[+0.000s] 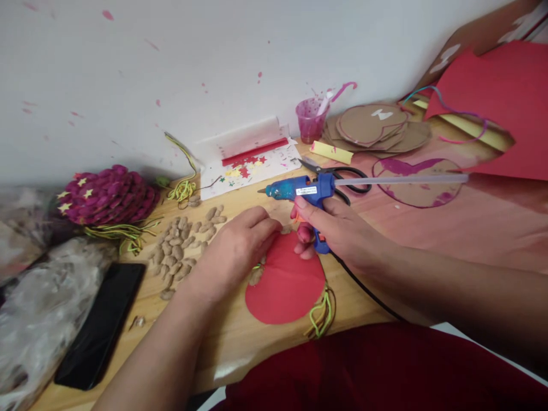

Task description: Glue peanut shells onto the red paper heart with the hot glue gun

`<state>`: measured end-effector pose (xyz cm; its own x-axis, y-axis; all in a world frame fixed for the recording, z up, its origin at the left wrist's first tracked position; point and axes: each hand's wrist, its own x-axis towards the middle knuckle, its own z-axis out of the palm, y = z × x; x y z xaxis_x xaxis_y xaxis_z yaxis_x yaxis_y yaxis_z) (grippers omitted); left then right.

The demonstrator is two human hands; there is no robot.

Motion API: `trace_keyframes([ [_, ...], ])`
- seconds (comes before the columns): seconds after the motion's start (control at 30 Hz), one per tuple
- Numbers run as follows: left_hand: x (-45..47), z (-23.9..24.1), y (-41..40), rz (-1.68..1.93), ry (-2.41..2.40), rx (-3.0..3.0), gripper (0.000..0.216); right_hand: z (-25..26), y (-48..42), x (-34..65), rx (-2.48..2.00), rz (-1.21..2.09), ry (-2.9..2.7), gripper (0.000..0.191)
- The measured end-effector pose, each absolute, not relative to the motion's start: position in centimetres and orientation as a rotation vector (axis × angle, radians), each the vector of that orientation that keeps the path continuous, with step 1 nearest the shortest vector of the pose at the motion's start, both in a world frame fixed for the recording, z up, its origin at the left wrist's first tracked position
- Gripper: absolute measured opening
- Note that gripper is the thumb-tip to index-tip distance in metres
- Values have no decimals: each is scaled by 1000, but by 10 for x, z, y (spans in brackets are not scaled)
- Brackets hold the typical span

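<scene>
My right hand (338,225) grips a blue hot glue gun (295,188), its nozzle pointing left and a long glue stick (402,180) jutting from the back. The gun is above the table, over the far edge of a round red piece of paper or card (285,291). My left hand (246,240) bends over the left rim of that red disc. Its fingers are closed together, and what they hold is hidden. A peanut (256,276) is at the disc's left edge, below these fingers. Yellow-green and dark yarn strands (322,314) stick out from the lower right edge.
Loose peanuts (173,248) lie left of my left hand, near a black phone (100,325) and a plastic bag (51,319). A purple peanut-covered piece (109,194), scissors (342,177), star confetti (246,168), a stained cup (311,120) and cardboard discs (372,125) stand farther back.
</scene>
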<state>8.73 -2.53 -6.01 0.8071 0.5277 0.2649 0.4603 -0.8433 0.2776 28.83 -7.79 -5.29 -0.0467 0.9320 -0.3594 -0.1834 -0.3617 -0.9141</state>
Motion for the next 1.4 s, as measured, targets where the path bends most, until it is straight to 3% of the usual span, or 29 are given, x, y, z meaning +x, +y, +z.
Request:
trace_keyframes([
  [0.37, 93, -59, -34, 679, 960, 2588, 14, -60, -79, 290, -1246, 1582, -886, 38],
  [1.4, 97, -66, -38, 629, 997, 2539, 18, -60, -80, 291, -1292, 1569, -917, 42],
])
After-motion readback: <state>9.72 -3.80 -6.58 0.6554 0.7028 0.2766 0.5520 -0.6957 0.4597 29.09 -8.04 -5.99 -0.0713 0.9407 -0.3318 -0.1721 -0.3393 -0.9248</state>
